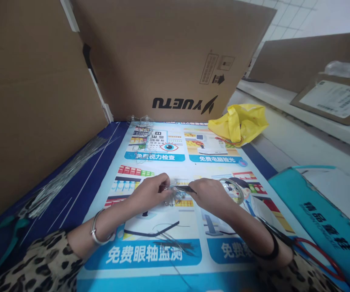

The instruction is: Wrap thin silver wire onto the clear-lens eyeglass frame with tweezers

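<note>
At the middle of the printed sheet (223,168), my left hand (153,190) pinches a small cluster of thin wire with clear bead-like bits (172,195). My right hand (213,198) is closed on a dark, pointed tool (186,188), perhaps tweezers or fine pliers; its grip is hidden in my fist. The tool's tip meets the wire cluster. A round, clear coil or ring (237,190) lies just beyond my right hand. Below my hands are loose dark wire pieces (175,243).
Cut wires (71,174) and teal-handled pliers (16,227) lie at left. A clear wire tangle (142,121) and yellow bag (241,123) sit at the back before cardboard (162,52). Right are a red-handled tool (317,255) and teal box (317,215).
</note>
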Tool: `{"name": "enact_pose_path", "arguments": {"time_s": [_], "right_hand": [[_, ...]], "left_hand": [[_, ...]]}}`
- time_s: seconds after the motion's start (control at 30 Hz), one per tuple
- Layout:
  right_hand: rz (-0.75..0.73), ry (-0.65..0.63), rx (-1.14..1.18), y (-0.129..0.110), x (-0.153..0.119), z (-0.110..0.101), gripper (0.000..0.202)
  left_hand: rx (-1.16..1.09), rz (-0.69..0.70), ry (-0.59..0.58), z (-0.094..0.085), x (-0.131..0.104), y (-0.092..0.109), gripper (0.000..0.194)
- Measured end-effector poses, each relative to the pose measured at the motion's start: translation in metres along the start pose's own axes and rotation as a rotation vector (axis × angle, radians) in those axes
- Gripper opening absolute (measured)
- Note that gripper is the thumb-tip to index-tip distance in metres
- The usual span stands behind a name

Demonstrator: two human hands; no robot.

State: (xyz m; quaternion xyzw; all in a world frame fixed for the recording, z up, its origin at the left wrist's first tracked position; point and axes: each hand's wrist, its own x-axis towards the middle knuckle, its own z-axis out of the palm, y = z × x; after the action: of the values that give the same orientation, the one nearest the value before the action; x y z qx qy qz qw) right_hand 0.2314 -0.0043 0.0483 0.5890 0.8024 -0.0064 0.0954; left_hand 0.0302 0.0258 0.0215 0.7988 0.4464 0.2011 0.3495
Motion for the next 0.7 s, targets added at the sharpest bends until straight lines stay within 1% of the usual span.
{"name": "enact_pose_path", "arguments": {"time_s": [0.1, 0.27, 0.5, 0.7], "right_hand": [[-0.003, -0.008, 0.002, -0.0002, 0.0016, 0.0017, 0.026], [-0.015, -0.004, 0.010, -0.0001, 0.0025, 0.0038, 0.024], [-0.011, -0.016, 0.035, -0.0022, 0.0018, 0.0035, 0.025], [0.008, -0.019, 0.057, -0.0030, 0.0024, 0.0055, 0.027]], "left_hand": [[-0.027, -0.004, -0.014, -0.0010, 0.0000, -0.0006, 0.015], [-0.051, 0.011, -0.019, -0.0003, 0.0000, -0.0012, 0.015], [-0.067, 0.047, 0.024, 0.0058, -0.0004, -0.0032, 0.017], [-0.073, 0.042, 0.051, 0.0067, -0.0010, -0.0049, 0.019]]}}
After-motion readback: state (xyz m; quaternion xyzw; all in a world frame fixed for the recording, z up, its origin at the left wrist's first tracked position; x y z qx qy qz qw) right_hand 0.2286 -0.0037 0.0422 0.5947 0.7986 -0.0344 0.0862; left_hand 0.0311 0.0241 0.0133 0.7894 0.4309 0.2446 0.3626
